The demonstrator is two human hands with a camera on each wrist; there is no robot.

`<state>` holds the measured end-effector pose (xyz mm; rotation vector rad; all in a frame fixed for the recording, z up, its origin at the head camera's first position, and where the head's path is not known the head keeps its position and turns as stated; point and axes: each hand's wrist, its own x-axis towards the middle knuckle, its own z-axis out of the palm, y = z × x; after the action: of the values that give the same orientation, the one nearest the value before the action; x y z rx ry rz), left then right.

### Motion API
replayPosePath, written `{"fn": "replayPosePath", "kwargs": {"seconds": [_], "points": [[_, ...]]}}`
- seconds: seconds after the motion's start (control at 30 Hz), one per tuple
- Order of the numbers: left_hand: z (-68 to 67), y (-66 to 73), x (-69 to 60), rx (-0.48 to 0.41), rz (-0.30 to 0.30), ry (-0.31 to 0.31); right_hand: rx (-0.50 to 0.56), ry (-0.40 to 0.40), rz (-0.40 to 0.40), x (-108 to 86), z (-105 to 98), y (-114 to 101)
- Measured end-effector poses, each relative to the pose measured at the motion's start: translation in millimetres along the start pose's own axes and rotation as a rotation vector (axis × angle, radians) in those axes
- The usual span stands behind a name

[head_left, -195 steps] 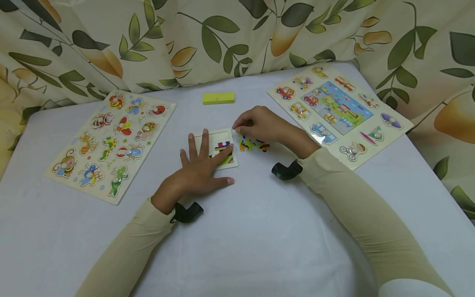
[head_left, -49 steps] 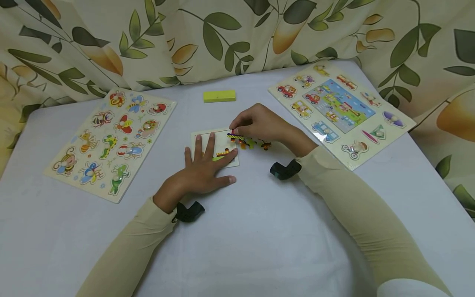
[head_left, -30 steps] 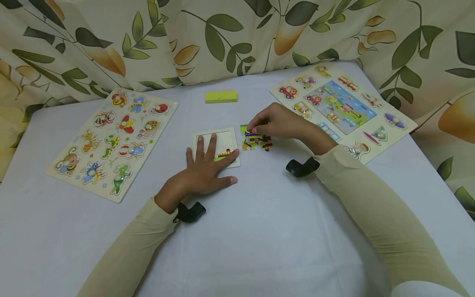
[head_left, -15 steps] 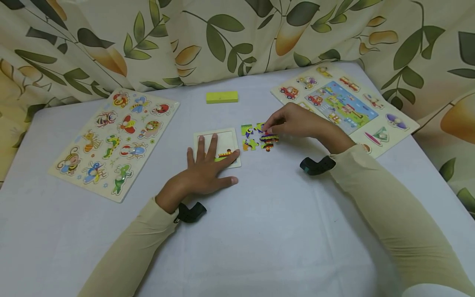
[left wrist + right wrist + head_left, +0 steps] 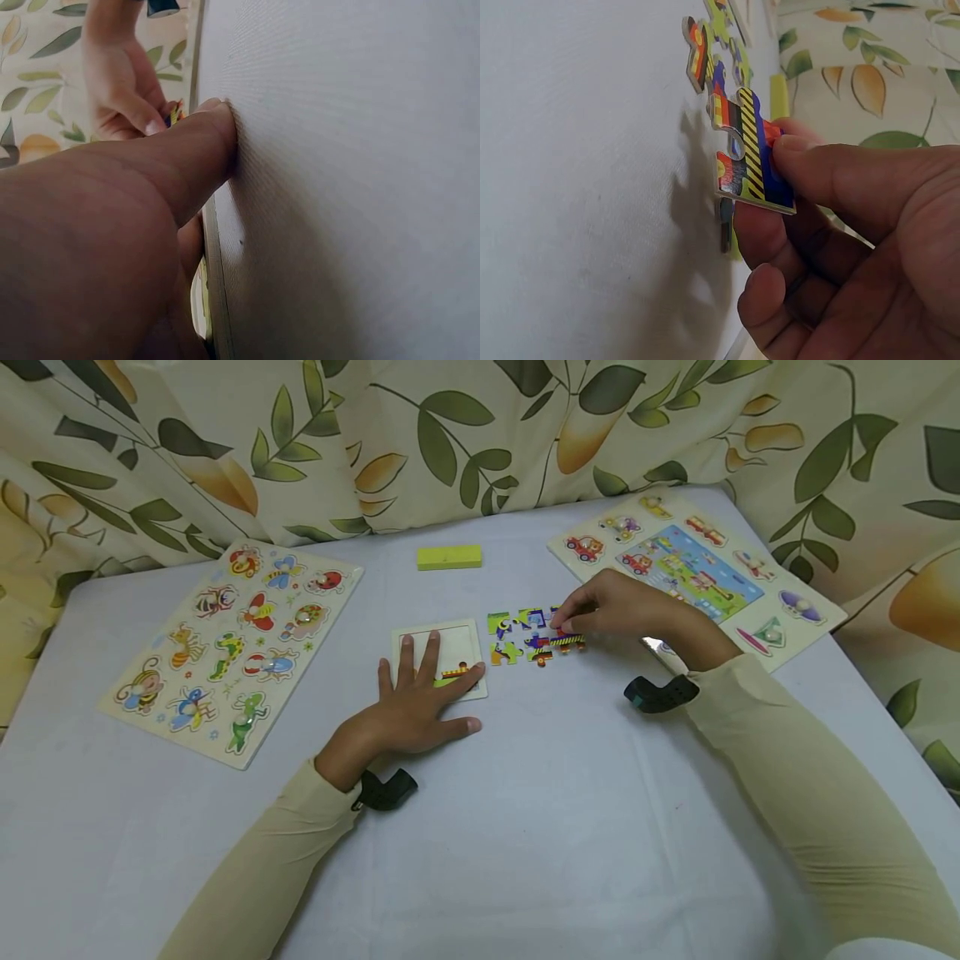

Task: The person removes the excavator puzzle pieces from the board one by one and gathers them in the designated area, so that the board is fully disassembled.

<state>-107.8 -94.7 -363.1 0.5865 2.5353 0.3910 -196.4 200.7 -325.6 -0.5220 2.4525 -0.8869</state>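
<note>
Left hand (image 5: 411, 714) spread flat on cream-white square puzzle tray (image 5: 459, 645), fingers straight. Right hand (image 5: 618, 606), right of tray, pinches blue cut jigsaw piece (image 5: 751, 146) with yellow-black stripes — thumb against fingers. Multicoloured loose jigsaw pieces (image 5: 508, 652) just right of tray. Lime-green rectangular block (image 5: 449, 557) beyond tray — cream insect-picture board (image 5: 234, 652) left of it.

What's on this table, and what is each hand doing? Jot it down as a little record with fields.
Left hand: fingers spread over a small puzzle frame
Right hand: pinches a striped puzzle piece
Other loose pieces: on the white tablecloth, to the frame's right
Yellow block: beyond the frame
Bug board: at the left
Vehicle board: at the right, partly hidden behind the right hand
</note>
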Motion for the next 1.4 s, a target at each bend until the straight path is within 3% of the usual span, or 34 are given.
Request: {"fn": "replayPosePath", "kwargs": {"seconds": [0.2, 0.53, 1.07, 1.4], "points": [[0.4, 0.0, 0.2, -0.001, -0.001, 0.001, -0.033, -0.011, -0.049, -0.4, 3.0, 2.9], [-0.5, 0.2, -0.6, -0.008, -0.007, 0.001, -0.094, 0.037, -0.105, 0.8, 7.1, 2.8], [0.3, 0.9, -0.5, 0.003, -0.002, 0.006, -0.128, 0.120, -0.079, -3.0, 8.2, 2.8], [-0.4, 0.5, -1.2, -0.006, -0.001, 0.007, -0.099, 0.110, -0.061, -6.9, 5.2, 2.6]]}}
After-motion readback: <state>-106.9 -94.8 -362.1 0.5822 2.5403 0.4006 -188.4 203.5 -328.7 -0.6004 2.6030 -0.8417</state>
